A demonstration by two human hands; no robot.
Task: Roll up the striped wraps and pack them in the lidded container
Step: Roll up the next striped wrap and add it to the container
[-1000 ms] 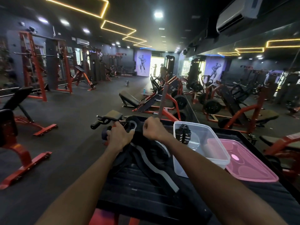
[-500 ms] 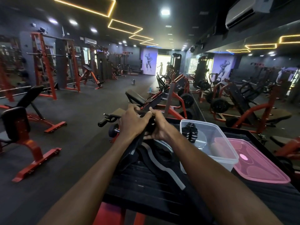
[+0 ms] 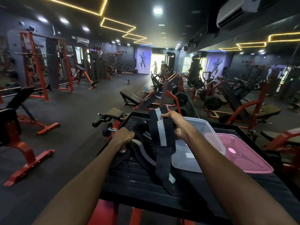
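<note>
A black platform (image 3: 162, 184) carries everything. Nearest, the wrap's (image 3: 159, 135) loose tail trails over its middle; it looks soft and light, best taken by the end. The left hand (image 3: 123, 138) grips dark strap by the left edge; the right hand (image 3: 174, 123) pinches the wrap's top, lifted. Behind it sit the clear container (image 3: 209, 137) and pink lid (image 3: 243, 155), toward the right edge, container mouth open above.

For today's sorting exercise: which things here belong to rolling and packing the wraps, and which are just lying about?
Belongs to the job:
striped wrap held up by the right hand
left hand
clear container
pink lid

Just lying about:
small dumbbell
padded bench
black mat
</note>
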